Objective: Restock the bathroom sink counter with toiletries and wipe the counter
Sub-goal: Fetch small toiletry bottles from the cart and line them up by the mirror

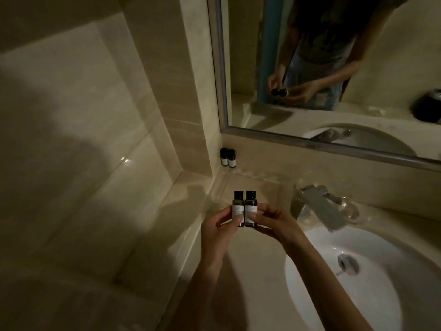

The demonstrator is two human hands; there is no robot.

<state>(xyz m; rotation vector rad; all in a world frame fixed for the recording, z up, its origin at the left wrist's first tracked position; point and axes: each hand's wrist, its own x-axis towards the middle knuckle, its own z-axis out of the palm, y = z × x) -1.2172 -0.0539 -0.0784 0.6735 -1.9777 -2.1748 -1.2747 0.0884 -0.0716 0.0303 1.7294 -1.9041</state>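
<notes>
Two small dark toiletry bottles with black caps and white labels are held upright side by side above the counter's left end. My left hand (220, 231) pinches the left bottle (238, 206). My right hand (274, 223) pinches the right bottle (250, 207). Two more small bottles (228, 157) of the same kind stand in the back left corner of the beige counter (253, 271), against the wall under the mirror. A clear tray (222, 187) lies on the counter just behind the held bottles.
A white round sink basin (381, 295) with a metal drain fills the right side, and a chrome tap (319, 206) stands behind it. A framed mirror (334, 68) hangs above. A tiled wall (83, 139) closes the left side.
</notes>
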